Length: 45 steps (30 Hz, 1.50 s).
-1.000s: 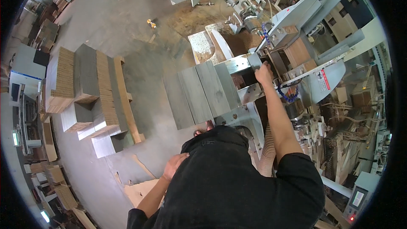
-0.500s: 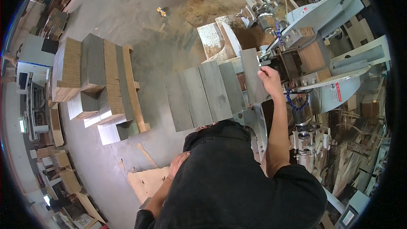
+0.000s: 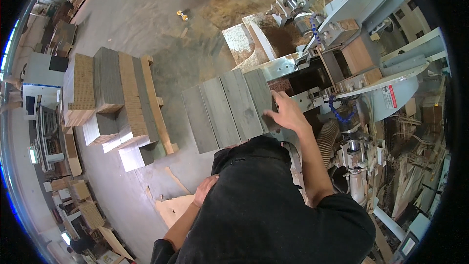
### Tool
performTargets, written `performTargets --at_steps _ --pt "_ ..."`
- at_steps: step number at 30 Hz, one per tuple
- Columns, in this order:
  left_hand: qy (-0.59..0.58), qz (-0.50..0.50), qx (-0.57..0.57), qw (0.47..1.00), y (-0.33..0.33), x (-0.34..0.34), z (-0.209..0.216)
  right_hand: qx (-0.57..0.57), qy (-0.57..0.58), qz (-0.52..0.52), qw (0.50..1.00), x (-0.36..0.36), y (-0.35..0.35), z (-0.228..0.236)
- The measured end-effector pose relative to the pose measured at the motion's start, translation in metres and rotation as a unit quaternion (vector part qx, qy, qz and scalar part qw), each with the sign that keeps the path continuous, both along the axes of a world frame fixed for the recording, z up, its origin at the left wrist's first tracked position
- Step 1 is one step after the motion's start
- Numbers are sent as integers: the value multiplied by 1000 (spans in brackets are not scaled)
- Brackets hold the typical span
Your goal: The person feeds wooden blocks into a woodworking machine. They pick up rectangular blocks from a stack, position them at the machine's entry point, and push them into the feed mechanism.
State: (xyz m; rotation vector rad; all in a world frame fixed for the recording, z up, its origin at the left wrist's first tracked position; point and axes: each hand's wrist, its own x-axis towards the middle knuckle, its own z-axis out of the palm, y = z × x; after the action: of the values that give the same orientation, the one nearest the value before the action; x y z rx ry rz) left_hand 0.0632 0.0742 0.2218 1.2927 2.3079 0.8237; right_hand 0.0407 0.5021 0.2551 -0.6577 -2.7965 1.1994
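Note:
Several grey wood-grain boards [image 3: 234,105] lie side by side in front of my body, like the slats of a small deck. My right hand [image 3: 289,113] is at the right edge of the rightmost board [image 3: 261,99], thumb and forefinger spread apart, the fingertips on or close to its edge. Beside it stands a machine with a metal rail [image 3: 286,67] and a blue segmented hose [image 3: 342,116]. My left hand [image 3: 205,190] lies against the side of my black shirt, holding nothing that shows; its fingers are partly hidden.
Stacks of grey and tan boards [image 3: 105,98] stand on the floor to the left, by a wooden pallet [image 3: 159,107]. A ribbed duct [image 3: 327,142] runs beside my right forearm. Wood scraps [image 3: 410,166] lie at the far right, and a brown sheet [image 3: 171,210] lies near my left hand.
My right hand has left the board at the machine's rail and moved left and down to the row of boards. That board no longer shows on the rail. My left hand has stayed put.

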Motion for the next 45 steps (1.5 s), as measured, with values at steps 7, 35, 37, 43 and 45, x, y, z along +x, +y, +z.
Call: performTargets --at_steps 7,35,37,43,45 --pt "7 -1 25 1000 -12 -1 -11 -89 -92 119 985 30 1 18" --pt "-48 76 97 991 -72 102 -29 2 -112 -51 992 73 -46 0" --pt "-57 67 85 993 -72 107 -30 -7 -98 -53 994 84 -48 -2" --pt "-77 58 128 987 -70 105 -27 -2 -40 -63 997 99 -48 -7" --pt "-78 64 110 989 -70 94 -26 -3 -13 -83 996 94 -42 -9"
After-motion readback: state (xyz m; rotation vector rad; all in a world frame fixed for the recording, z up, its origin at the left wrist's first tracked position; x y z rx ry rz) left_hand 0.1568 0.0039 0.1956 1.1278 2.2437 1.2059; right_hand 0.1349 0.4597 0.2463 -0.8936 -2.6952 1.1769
